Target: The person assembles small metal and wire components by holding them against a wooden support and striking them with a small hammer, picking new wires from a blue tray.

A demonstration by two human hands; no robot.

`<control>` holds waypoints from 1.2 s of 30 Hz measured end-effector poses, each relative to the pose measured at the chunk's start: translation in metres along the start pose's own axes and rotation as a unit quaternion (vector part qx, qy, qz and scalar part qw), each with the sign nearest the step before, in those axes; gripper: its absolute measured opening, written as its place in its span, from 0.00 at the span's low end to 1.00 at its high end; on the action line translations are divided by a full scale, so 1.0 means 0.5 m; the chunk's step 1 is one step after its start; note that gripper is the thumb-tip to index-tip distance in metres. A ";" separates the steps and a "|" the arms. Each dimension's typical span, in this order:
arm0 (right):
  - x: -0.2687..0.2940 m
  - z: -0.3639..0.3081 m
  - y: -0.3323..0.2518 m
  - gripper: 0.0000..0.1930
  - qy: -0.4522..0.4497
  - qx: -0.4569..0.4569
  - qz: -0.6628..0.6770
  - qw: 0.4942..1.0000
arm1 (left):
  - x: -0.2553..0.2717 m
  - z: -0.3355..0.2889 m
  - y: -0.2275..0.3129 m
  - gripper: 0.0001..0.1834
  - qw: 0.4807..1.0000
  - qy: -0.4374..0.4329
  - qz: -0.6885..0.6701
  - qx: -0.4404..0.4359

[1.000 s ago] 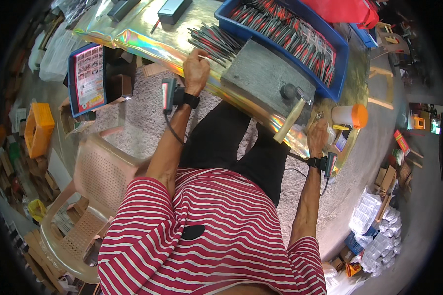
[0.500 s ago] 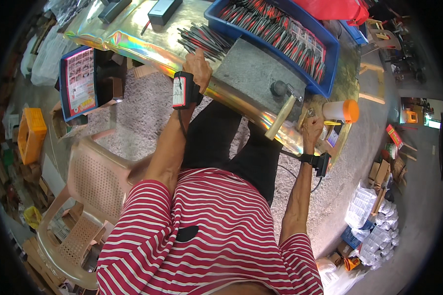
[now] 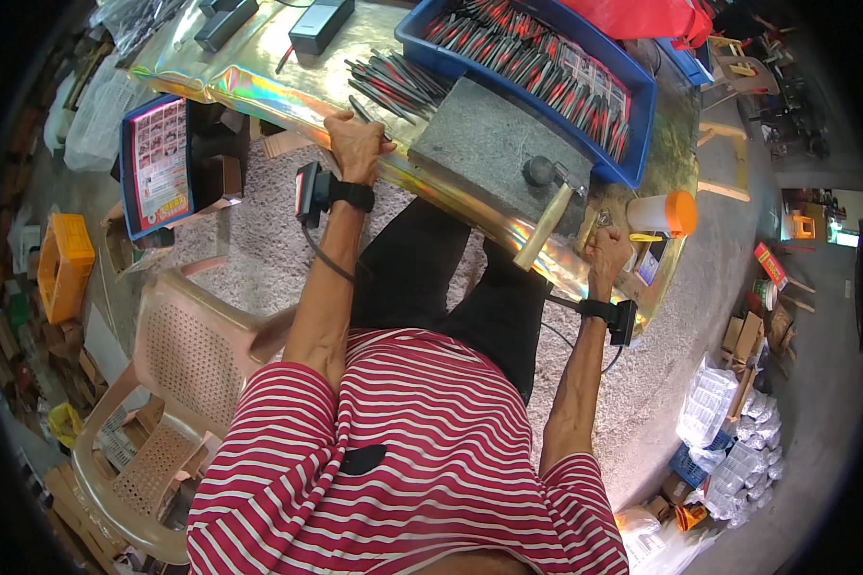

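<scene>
My left hand (image 3: 356, 146) is closed on a thin dark pen-like stick (image 3: 360, 109), whose end juts out above the fingers. Just beyond it lies a loose pile of similar dark sticks (image 3: 398, 81). At the table's right side my right hand (image 3: 606, 255) has its fingers bent together beside some small shiny pieces (image 3: 603, 219); anything inside them is too small to make out. Between the hands is a grey stone-like block (image 3: 494, 129). A hammer with a dark head and pale wooden handle (image 3: 547, 228) rests on it, the handle reaching over the front edge.
A blue tray (image 3: 648, 134) full of black and red sticks stands behind the block. Right of it is a white jar with an orange lid (image 3: 679, 214). Dark boxes (image 3: 318, 27) sit at the far left of the shiny table cover (image 3: 268, 81). A plastic chair (image 3: 187, 355) stands at left.
My left hand has drawn back from the pile toward the table's front edge, turning at the wrist, with one stick in it. My right hand has barely moved.
</scene>
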State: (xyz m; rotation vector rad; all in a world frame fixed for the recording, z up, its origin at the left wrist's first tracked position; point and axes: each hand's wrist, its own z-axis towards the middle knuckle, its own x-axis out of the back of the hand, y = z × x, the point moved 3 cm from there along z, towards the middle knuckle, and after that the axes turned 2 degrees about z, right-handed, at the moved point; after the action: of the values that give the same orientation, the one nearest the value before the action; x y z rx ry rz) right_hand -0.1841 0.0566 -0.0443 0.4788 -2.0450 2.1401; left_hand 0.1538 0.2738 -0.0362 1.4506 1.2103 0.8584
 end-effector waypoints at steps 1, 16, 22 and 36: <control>0.006 0.003 0.008 0.03 0.003 -0.021 0.027 0.999 | 0.000 -0.010 0.002 0.28 0.994 -0.012 -0.112 0.013; -0.114 -0.157 -0.260 0.06 -0.179 0.045 0.221 0.958 | -0.097 -0.169 0.116 0.08 0.872 -0.361 -0.306 0.126; -0.148 -0.222 -0.337 0.06 -0.202 0.032 0.308 0.929 | -0.133 -0.244 0.112 0.06 0.792 -0.445 -0.358 0.213; -0.143 -0.245 -0.343 0.04 -0.157 0.074 0.305 0.936 | -0.151 -0.281 0.096 0.05 0.726 -0.453 -0.425 0.293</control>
State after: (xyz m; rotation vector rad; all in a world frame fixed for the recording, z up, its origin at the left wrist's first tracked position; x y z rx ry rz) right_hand -0.0781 0.1975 0.0915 0.2265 -2.4658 2.7301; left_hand 0.0151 0.2377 0.0486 1.2529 1.1611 -0.8860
